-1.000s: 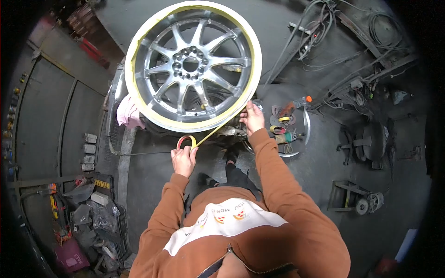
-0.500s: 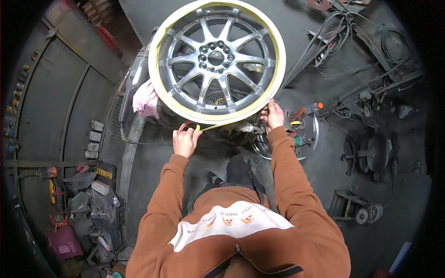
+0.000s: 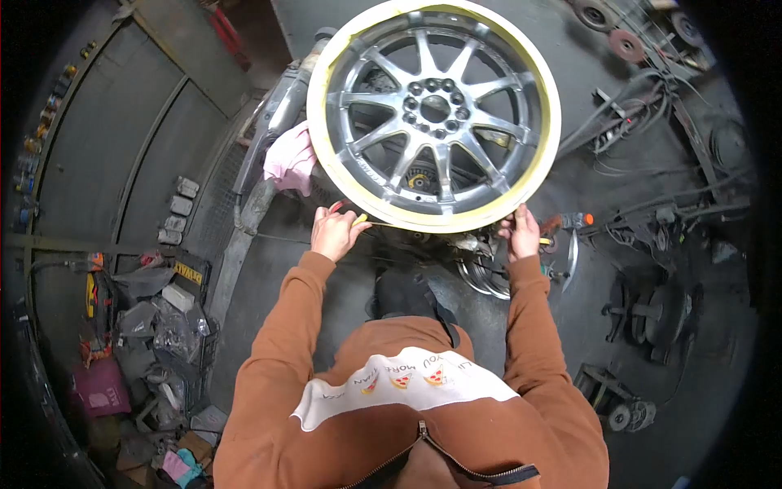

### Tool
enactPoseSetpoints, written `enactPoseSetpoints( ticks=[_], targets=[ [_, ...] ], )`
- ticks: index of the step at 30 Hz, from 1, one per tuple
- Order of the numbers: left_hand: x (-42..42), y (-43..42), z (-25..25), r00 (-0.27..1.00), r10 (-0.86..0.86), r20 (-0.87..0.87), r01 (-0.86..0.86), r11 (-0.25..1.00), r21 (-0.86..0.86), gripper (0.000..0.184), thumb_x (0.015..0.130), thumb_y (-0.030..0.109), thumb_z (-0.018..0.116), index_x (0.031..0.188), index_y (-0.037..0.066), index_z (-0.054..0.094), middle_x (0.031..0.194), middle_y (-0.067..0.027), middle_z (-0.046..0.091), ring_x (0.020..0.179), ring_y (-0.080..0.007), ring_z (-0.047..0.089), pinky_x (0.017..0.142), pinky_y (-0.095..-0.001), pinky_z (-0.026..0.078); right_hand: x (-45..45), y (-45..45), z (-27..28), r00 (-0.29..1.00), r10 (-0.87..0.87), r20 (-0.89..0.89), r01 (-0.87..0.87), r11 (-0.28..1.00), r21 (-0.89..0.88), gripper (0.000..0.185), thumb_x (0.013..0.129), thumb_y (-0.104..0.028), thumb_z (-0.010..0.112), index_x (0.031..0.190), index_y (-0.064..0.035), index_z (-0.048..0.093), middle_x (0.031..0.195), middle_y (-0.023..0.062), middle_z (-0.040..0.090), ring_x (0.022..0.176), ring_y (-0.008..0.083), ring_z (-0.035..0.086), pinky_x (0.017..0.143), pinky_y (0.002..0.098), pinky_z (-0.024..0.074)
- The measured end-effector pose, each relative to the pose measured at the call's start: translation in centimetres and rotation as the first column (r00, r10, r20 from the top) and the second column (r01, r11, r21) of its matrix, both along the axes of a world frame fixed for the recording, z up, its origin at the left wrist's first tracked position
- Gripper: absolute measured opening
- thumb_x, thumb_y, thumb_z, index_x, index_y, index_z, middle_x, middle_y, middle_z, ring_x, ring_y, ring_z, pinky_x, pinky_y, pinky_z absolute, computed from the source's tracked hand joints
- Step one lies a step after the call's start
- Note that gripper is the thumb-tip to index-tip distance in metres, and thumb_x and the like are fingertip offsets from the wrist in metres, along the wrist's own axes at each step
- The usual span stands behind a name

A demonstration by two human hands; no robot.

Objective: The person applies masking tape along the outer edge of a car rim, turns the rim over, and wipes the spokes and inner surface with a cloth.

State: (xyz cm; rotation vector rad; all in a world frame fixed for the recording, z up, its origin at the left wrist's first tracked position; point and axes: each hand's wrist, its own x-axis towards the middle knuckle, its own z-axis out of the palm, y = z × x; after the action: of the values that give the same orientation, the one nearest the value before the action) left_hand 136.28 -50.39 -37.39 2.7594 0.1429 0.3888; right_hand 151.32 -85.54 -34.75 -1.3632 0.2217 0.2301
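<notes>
A silver multi-spoke wheel rim (image 3: 442, 167) lies face up in front of me, its outer lip covered with yellow masking tape (image 3: 551, 134). At its lower left edge, my left hand (image 3: 332, 236) is closed around a roll of yellow tape (image 3: 360, 219); a red curved part shows by the fingers. A thin strip runs from that hand along the rim's near edge. My right hand (image 3: 522, 234) pinches the rim's lower right edge, thumb and fingers close together. What lies under those fingertips is hidden.
A pink cloth (image 3: 291, 161) hangs left of the wheel. Beneath my right hand, another shiny rim (image 3: 485, 281) and an orange-capped bottle (image 3: 568, 221) are on the floor. Cables (image 3: 643, 90) lie at right. A cluttered crate (image 3: 183, 326) stands lower left.
My view has shifted, so the wheel appears further right and slightly lower. Both hands stay at its near edge, with the right still at the lower right and the left slightly farther from the lip.
</notes>
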Motion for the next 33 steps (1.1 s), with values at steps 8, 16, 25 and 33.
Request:
enactPoseSetpoints(
  ticks=[8,16,25,33],
  targets=[
    [1.3,2.7,1.3,0.986,-0.157,-0.054,0.158,0.987,0.023,0.04,0.081,0.043,0.064,0.066,0.007,0.058,0.061,-0.0126,0.06,0.08,-0.0288,0.063,0.074,-0.0376,0.034,0.6,-1.6,-0.1,0.997,0.078,0.012,-0.076,0.985,-0.153,0.027,0.096,-0.033,0.05,0.095,-0.0065,0.055,0.076,-0.0017,0.055,0.064,0.0069,0.052,0.052,0.0207,0.0459],
    [1.8,6.0,1.9,0.943,-0.323,-0.083,0.323,0.946,-0.005,0.036,0.082,0.042,0.062,0.068,0.009,0.058,0.063,-0.0079,0.058,0.072,-0.0248,0.057,0.072,-0.0368,0.033,0.7,-2.2,0.3,0.995,0.1,0.028,-0.091,0.97,-0.227,0.025,0.096,-0.029,0.052,0.092,-0.0053,0.054,0.075,-0.0001,0.054,0.065,0.007,0.051,0.052,0.0208,0.0453],
    [2.1,12.8,3.3,0.929,-0.26,-0.265,0.288,0.955,0.069,0.032,0.083,0.04,0.061,0.069,0.011,0.06,0.065,-0.0046,0.058,0.071,-0.0211,0.056,0.072,-0.0372,0.034,0.3,-2.1,0.5,0.997,0.071,0.036,-0.06,0.964,-0.257,0.024,0.095,-0.03,0.052,0.09,-0.006,0.054,0.075,0.0001,0.054,0.065,0.008,0.052,0.053,0.021,0.0455],
    [4.5,15.6,4.9,0.926,-0.313,-0.211,0.345,0.929,0.135,0.034,0.084,0.041,0.058,0.075,0.008,0.059,0.074,-0.0064,0.061,0.077,-0.0218,0.057,0.076,-0.0386,0.035,-0.2,-1.2,1.0,0.999,-0.015,0.031,0.024,0.951,-0.309,0.026,0.095,-0.032,0.052,0.089,-0.0067,0.053,0.074,0.0,0.054,0.063,0.0081,0.052,0.052,0.0211,0.0447]
  ],
)
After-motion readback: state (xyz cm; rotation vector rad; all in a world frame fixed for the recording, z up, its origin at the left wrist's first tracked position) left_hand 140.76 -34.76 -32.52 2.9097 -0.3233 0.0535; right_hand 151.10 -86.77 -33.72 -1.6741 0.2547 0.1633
